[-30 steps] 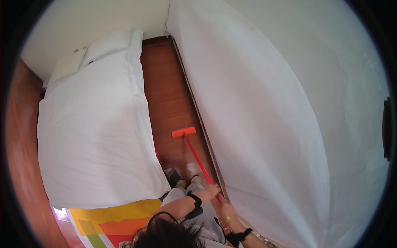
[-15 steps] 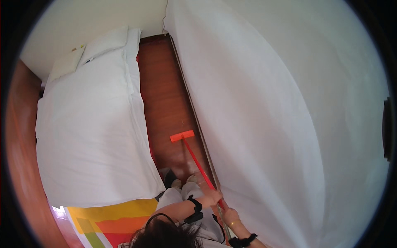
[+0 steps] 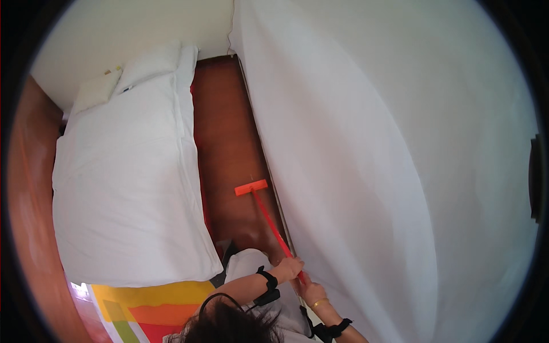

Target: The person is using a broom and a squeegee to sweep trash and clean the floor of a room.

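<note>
Over the last half second, the pale trousers (image 3: pixel 247 264) have come across the shoes, which now barely show, while the mop (image 3: pixel 267 217) has hardly shifted: its orange head (image 3: pixel 250 187) rests on the floor (image 3: pixel 226 131) between the bed (image 3: pixel 126 188) and a white sheet (image 3: pixel 343 171). That suggests the legs are changing stance more than the mop is travelling. The left hand (image 3: pixel 290 267) is wrapped around the red handle (image 3: pixel 278 235); the right hand (image 3: pixel 312 292) grasps it just behind, nearer the person.

From the left, a brown panel (image 3: pixel 35 188) stands beside the bed, whose white cover is lightly creased, with pale pillows (image 3: pixel 150 67) at the far end. Patterned cloth (image 3: pixel 154 293) shows past its near edge. The floor is a narrow reddish-brown strip, faintly shiny near the legs. The sheet drapes along its right side.
</note>
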The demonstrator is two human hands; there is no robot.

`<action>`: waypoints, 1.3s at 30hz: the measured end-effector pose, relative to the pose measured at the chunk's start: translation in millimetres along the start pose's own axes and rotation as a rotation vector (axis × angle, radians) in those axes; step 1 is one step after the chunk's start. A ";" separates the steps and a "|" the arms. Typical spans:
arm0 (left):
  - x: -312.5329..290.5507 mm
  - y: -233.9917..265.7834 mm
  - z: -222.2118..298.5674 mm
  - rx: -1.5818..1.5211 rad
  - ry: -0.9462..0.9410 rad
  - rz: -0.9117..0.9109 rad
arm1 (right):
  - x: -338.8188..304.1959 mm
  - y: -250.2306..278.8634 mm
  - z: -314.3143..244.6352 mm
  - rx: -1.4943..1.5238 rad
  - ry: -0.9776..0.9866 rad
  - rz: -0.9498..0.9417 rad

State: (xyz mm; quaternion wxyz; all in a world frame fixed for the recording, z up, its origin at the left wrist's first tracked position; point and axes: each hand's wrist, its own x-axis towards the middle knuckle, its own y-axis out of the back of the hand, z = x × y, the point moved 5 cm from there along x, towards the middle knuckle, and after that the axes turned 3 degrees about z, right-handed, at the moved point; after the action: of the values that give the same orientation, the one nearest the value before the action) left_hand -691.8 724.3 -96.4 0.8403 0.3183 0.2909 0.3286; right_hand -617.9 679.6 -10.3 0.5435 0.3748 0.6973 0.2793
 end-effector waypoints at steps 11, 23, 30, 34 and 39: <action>29.8 50.7 -53.6 -0.009 -0.067 0.054 | 77.9 20.5 -30.6 0.058 0.023 0.027; 71.2 186.6 -218.9 -0.053 0.125 0.271 | 250.4 71.1 -162.8 0.026 0.041 0.024; 82.0 258.5 -283.1 -0.162 0.080 0.264 | 318.1 105.1 -222.3 0.096 0.051 0.025; 84.4 295.6 -302.5 -0.122 0.092 0.318 | 353.7 121.0 -244.8 0.063 0.082 0.025; 81.7 335.8 -327.6 -0.083 0.155 0.370 | 403.2 127.2 -271.7 0.055 0.115 0.017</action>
State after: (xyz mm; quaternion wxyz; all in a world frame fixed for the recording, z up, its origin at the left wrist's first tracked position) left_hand -993.5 1092.4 -81.1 0.7530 0.3053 0.2776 0.5125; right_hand -904.6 1089.2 -61.3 0.4895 0.3789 0.7315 0.2858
